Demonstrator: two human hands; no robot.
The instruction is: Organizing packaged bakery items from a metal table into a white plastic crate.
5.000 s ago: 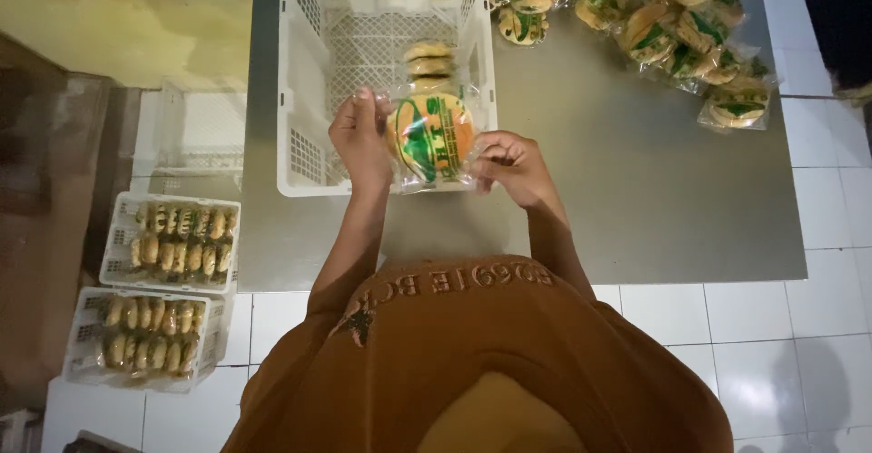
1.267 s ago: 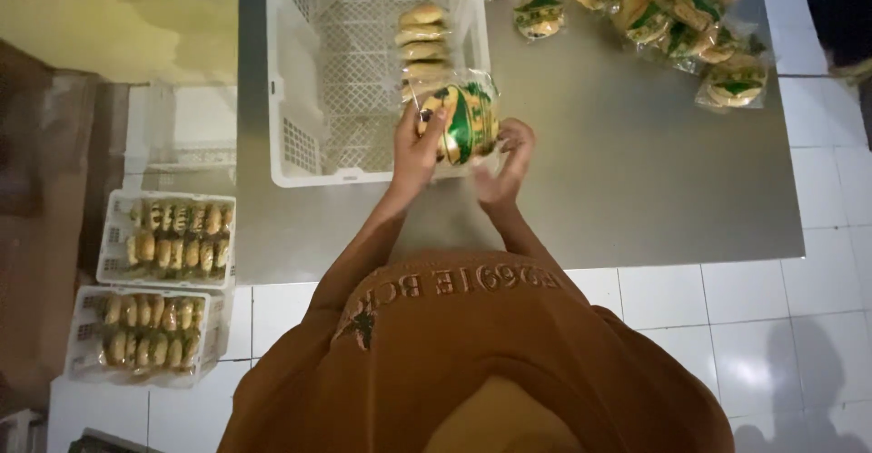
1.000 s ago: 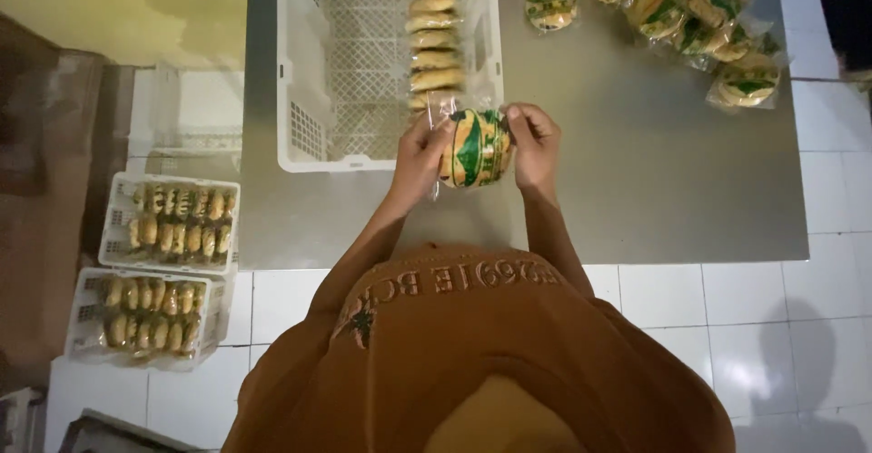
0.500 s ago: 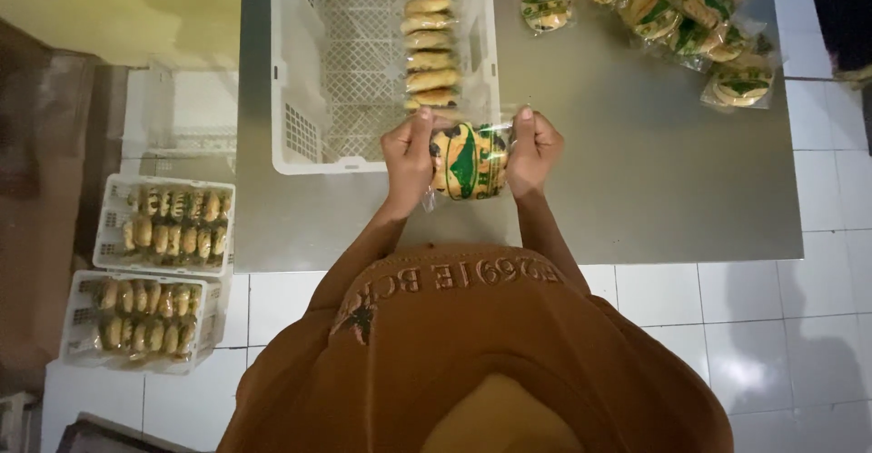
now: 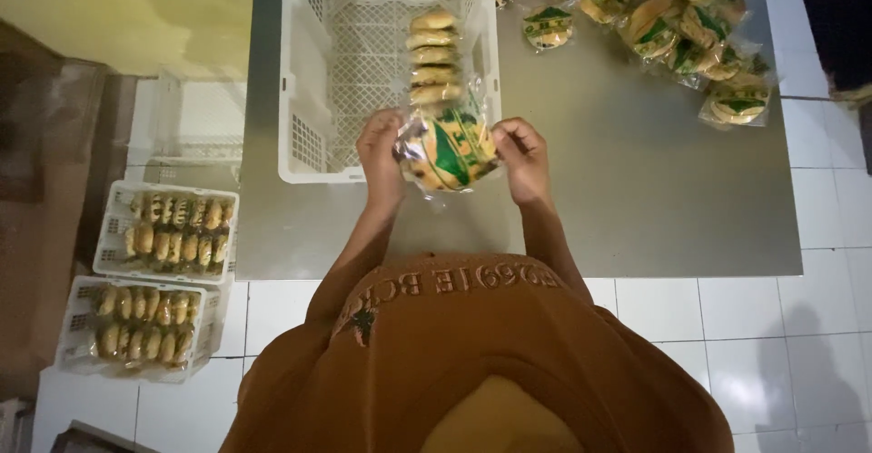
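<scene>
between the left hand (image 5: 381,149) and right hand (image 5: 522,153), a clear packet of bread (image 5: 448,152) is pinched at both ends, fingers closed, just before the white crate (image 5: 295,81).

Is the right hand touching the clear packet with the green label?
Touching. The head view shows the right hand pinching the packet by its right edge; the left hand pinches the other edge.

The scene is dim and slightly grainy. Soft light falls on the grey tabletop (image 5: 636,162) toward twelve o'clock, leaving a dull sheen there and small glints on the plastic wrapper (image 5: 450,149). The floor at nine o'clock sinks into brown shadow, and corners darken. Focus stays fairly sharp at centre.
</scene>
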